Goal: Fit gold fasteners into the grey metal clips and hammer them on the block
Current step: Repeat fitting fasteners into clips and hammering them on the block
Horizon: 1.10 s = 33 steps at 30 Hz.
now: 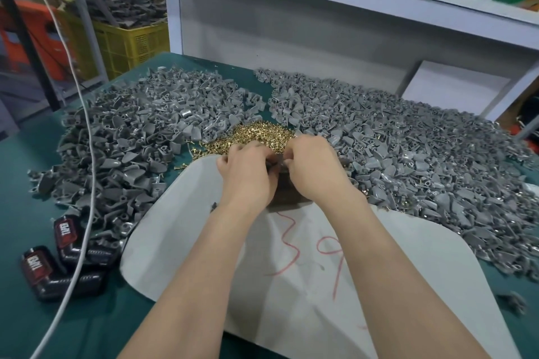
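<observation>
Over block [287,197], left hand [245,172] and right hand [312,167] pinch one clip [276,161], fingers curled — fasteners [262,132] piled just far, within reach.

The green-topped table [20,201] bore 2 broad heaps of grey clips [140,131], left and right, with a small pile of gold fasteners [256,132] between them. A pale sheet [306,294] scrawled in red lay at the near edge. Black red-labelled packs [66,231] and a white cable [91,160] lay at the left.
</observation>
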### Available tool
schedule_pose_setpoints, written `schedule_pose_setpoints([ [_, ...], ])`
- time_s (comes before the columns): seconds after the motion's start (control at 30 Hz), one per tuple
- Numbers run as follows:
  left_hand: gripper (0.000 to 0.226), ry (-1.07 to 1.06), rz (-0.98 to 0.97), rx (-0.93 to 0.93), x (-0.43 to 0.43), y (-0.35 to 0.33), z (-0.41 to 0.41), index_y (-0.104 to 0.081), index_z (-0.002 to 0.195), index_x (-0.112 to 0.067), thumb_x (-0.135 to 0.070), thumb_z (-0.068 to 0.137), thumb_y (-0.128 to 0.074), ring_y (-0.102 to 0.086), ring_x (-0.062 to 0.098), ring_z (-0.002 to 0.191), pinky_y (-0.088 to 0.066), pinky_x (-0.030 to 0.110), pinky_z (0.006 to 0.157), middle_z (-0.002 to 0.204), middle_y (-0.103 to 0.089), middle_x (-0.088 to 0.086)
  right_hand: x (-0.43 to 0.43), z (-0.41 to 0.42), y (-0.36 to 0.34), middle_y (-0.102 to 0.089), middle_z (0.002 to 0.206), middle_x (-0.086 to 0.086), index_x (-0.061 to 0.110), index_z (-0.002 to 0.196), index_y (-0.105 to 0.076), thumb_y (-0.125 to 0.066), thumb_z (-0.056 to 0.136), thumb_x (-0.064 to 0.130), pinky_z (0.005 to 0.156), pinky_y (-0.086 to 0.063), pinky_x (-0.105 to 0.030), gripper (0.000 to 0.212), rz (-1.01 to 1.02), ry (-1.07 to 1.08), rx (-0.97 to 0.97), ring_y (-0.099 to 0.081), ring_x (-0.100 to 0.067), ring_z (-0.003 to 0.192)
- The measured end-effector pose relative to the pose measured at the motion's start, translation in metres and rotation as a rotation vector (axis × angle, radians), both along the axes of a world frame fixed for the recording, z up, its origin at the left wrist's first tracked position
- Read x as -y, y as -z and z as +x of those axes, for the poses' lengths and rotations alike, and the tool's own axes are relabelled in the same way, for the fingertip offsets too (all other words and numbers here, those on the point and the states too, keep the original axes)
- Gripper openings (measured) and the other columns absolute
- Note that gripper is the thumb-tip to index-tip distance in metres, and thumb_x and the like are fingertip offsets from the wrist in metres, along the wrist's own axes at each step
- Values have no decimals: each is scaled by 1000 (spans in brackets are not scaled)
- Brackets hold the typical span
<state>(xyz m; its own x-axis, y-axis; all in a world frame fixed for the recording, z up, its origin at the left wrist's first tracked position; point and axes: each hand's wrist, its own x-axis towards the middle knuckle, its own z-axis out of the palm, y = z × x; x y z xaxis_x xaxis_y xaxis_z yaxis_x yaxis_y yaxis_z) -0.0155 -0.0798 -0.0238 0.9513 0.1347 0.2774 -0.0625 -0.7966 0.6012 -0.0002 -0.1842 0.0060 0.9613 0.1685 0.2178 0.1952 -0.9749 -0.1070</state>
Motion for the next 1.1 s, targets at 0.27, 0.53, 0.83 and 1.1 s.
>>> schedule_pose_setpoints([
  [0.27,21,-6,22,8,2,2,2,-68,93,-25,-14,87,-52,-42,22,107,-17,30,77,104,-59,-8,-7,-9,-4,-52,95,-8,8,100,-60,-52,86,0,66,-34,-27,19,-161,-109,114,-59,-26,93],
  [0.53,11,16,-54,16,-1,2,-1,-60,80,-32,-25,89,-61,-40,22,111,-16,30,81,92,-47,-16,17,-5,10,-65,84,5,19,86,-72,-63,88,18,74,-41,-20,9,424,-58,-58,-55,-8,76],
  [0.83,9,8,-30,30,0,3,0,-66,87,-28,-25,90,-58,-39,22,113,-14,30,79,96,-51,-14,10,-8,17,-60,96,-3,15,86,-69,-61,88,15,85,-44,-34,8,447,-9,29,-57,-21,89],
  [1.1,8,11,-47,22,0,2,-1,-65,87,-27,-24,90,-59,-39,22,113,-16,30,81,96,-52,-13,6,-12,14,-61,100,-6,10,89,-69,-59,89,12,87,-40,-33,11,451,11,38,-56,-22,91],
])
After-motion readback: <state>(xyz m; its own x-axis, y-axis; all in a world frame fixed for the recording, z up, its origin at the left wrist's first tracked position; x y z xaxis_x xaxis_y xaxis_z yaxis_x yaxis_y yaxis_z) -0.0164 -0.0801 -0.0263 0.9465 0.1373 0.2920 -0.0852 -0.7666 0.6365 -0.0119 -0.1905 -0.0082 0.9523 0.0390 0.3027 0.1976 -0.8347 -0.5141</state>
